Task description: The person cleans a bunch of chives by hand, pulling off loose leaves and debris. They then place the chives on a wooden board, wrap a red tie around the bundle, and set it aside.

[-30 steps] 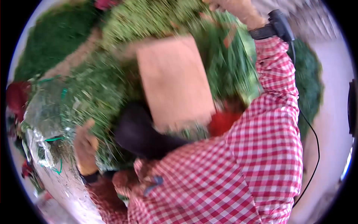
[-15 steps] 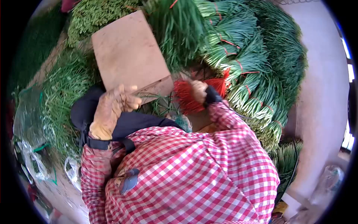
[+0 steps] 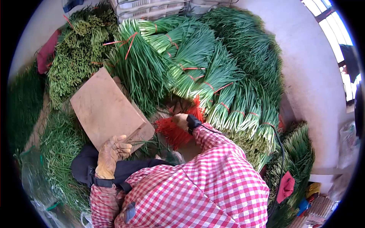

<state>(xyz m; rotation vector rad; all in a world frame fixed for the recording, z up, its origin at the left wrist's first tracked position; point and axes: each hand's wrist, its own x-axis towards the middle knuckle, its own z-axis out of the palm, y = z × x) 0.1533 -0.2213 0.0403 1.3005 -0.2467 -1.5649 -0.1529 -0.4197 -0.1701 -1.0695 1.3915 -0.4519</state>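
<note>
My left hand (image 3: 113, 154), in a soiled tan glove, is by the near edge of a wooden board (image 3: 106, 106). Its fingers are apart and slightly bent, with nothing in them. My right hand (image 3: 181, 121) is closed at a heap of thin red ties (image 3: 169, 131), with strands showing on both sides of it. Its fingertips are partly hidden. Just beyond the board lies a bundle of long green chives (image 3: 142, 64) with a red tie around it. Loose green blades (image 3: 150, 148) lie between the board and my leg.
Tied chive bundles (image 3: 228, 102) are piled to the right, and more stalks (image 3: 78, 60) stand at the far left. Loose greens (image 3: 62, 148) lie beside my left leg. White crates (image 3: 148, 9) stand at the back. A black cable (image 3: 282, 163) runs at the right.
The view has tilted up and turned, bringing the crates and window into sight. My left hand stays near the board's edge. My right hand remains at the red ties.
</note>
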